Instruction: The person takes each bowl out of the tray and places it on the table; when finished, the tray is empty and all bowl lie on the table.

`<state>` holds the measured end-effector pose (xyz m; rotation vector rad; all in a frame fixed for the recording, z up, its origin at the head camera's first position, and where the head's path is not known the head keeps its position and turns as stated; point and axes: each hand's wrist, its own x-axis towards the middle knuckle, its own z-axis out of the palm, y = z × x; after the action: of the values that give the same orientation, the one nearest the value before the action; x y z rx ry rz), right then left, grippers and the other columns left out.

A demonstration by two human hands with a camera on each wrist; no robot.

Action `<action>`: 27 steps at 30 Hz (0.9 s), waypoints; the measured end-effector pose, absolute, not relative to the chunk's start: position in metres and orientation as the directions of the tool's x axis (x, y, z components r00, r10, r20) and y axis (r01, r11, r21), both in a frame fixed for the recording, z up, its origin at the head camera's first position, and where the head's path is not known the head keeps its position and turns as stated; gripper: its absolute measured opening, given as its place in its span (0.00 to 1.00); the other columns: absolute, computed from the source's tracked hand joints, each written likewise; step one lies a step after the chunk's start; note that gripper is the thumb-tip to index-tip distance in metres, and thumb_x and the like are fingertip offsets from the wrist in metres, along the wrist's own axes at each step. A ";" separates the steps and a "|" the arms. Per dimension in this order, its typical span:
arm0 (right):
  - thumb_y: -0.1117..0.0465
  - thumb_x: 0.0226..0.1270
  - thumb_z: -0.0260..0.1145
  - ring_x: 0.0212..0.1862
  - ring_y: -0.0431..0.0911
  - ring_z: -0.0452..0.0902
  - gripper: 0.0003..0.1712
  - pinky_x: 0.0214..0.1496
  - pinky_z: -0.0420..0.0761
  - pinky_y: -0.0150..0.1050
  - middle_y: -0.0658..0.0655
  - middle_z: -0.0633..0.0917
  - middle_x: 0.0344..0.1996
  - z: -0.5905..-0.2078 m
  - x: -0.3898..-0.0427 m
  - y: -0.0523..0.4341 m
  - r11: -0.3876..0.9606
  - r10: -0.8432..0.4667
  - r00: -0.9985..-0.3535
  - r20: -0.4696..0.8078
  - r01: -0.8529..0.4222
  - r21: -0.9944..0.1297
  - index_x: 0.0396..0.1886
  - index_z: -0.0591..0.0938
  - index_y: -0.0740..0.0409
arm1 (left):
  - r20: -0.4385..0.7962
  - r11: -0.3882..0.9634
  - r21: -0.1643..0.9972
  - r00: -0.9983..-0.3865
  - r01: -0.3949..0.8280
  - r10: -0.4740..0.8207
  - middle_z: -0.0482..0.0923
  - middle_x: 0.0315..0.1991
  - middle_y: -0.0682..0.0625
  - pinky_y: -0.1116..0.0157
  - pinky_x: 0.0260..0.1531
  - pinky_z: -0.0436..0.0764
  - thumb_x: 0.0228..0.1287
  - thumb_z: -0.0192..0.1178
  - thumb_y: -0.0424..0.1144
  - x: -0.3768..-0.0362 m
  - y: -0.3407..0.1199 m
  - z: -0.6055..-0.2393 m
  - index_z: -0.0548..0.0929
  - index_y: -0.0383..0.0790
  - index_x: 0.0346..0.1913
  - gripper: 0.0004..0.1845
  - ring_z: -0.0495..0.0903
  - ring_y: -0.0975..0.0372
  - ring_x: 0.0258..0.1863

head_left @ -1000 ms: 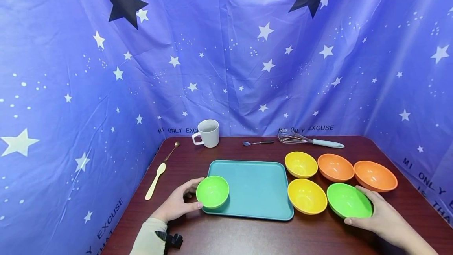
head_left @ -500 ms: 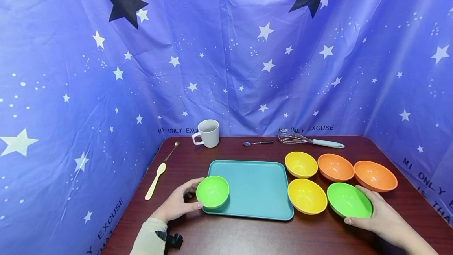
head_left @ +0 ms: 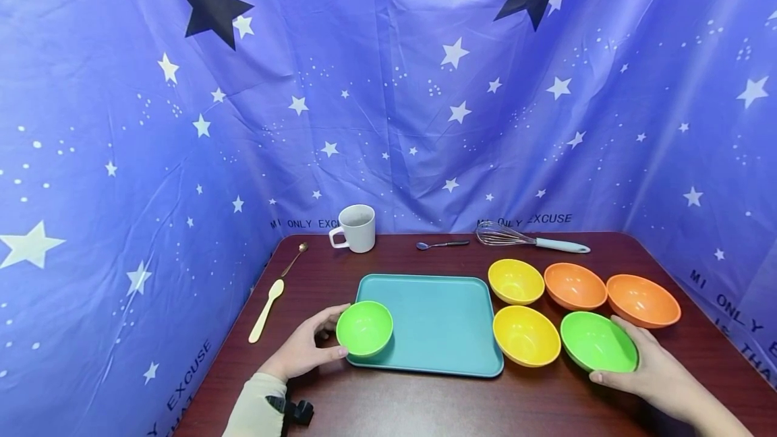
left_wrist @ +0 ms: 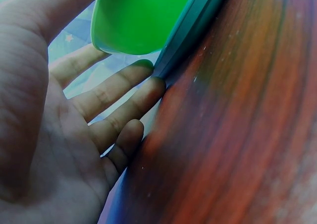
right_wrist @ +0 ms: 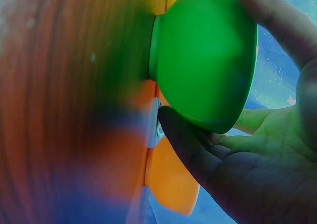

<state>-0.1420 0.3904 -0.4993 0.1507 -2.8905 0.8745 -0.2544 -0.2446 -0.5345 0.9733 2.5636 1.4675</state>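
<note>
At the left end of the teal tray (head_left: 437,326) sits a small green bowl (head_left: 365,329). My left hand (head_left: 306,346) holds it from the left, thumb at the near side of the rim and index finger at the far side; in the left wrist view the other fingers (left_wrist: 116,92) spread loosely beside the tray's edge. On the right, my right hand (head_left: 652,366) grips a larger green bowl (head_left: 597,342) by its right side, thumb in front and fingers behind. The right wrist view shows this bowl's base (right_wrist: 154,48) down at the tabletop.
Two yellow bowls (head_left: 527,337) and two orange bowls (head_left: 643,301) stand beside the larger green bowl. Along the back lie a whisk (head_left: 534,240) and a dark-handled spoon (head_left: 443,245), near a white mug (head_left: 357,229). A cream spoon (head_left: 266,312) and a gold spoon (head_left: 295,259) lie left.
</note>
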 end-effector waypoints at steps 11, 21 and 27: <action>0.47 0.58 0.83 0.64 0.78 0.65 0.66 0.58 0.60 0.16 0.83 0.65 0.68 -0.476 -0.143 0.386 0.807 -0.040 -0.976 0.215 -0.159 -0.569 0.79 0.53 0.77 | 0.266 0.355 0.793 -0.805 0.496 0.529 0.82 0.56 0.51 0.58 0.48 0.79 0.63 0.75 0.41 -0.254 -0.244 -0.534 0.71 0.49 0.77 0.40 0.81 0.55 0.51; 0.49 0.56 0.84 0.66 0.78 0.64 0.66 0.68 0.64 0.70 0.81 0.64 0.71 -0.444 -0.150 0.364 0.797 -0.068 -0.958 0.280 -0.221 -0.563 0.82 0.55 0.69 | 0.260 0.358 0.795 -0.808 0.490 0.529 0.81 0.57 0.50 0.58 0.48 0.79 0.63 0.76 0.43 -0.253 -0.244 -0.532 0.70 0.48 0.77 0.40 0.81 0.55 0.52; 0.46 0.55 0.85 0.66 0.74 0.66 0.65 0.66 0.61 0.21 0.77 0.68 0.69 -0.429 -0.159 0.349 0.792 -0.109 -0.942 0.318 -0.275 -0.545 0.83 0.57 0.63 | 0.253 0.370 0.790 -0.810 0.489 0.530 0.81 0.58 0.51 0.58 0.50 0.79 0.62 0.76 0.44 -0.254 -0.244 -0.533 0.70 0.49 0.77 0.41 0.81 0.56 0.52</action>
<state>-0.1588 0.3493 -0.4292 0.2968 -2.7116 0.8856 -0.2535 -0.2440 -0.5326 0.9541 2.5647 1.4538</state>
